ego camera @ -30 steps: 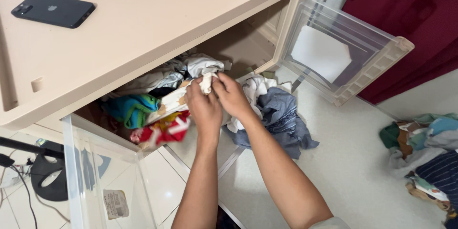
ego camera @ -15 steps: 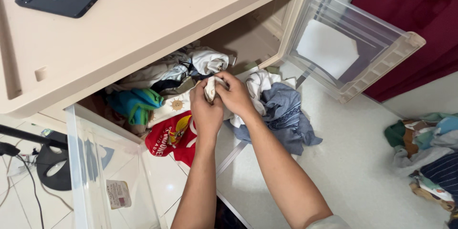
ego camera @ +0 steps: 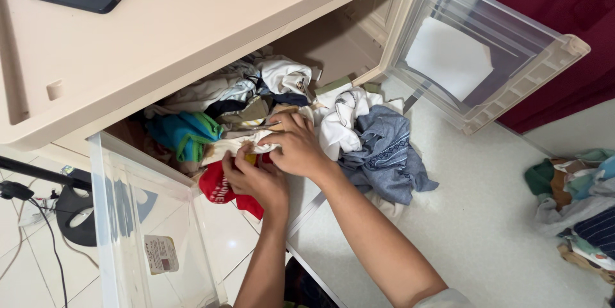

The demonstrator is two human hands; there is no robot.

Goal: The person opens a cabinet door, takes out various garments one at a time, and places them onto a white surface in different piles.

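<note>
Both hands have dropped lower into the heap: the left hand (ego camera: 256,180) pinches a cream printed cloth (ego camera: 238,146) over the crumpled red shirt (ego camera: 221,186), the right hand (ego camera: 296,146) pressing flat beside it. Beyond, a grey patterned garment (ego camera: 383,154) spills from the beige open cabinet (ego camera: 192,32).

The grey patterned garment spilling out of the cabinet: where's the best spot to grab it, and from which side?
Take the grey patterned garment at the bunched upper fold beside the white cloth, coming from above on the open floor side. That fold stands raised and uncovered, so a pinch grip can probably close around it, while the lower edge lies flat on the floor. Both hands are busy further left.
</note>
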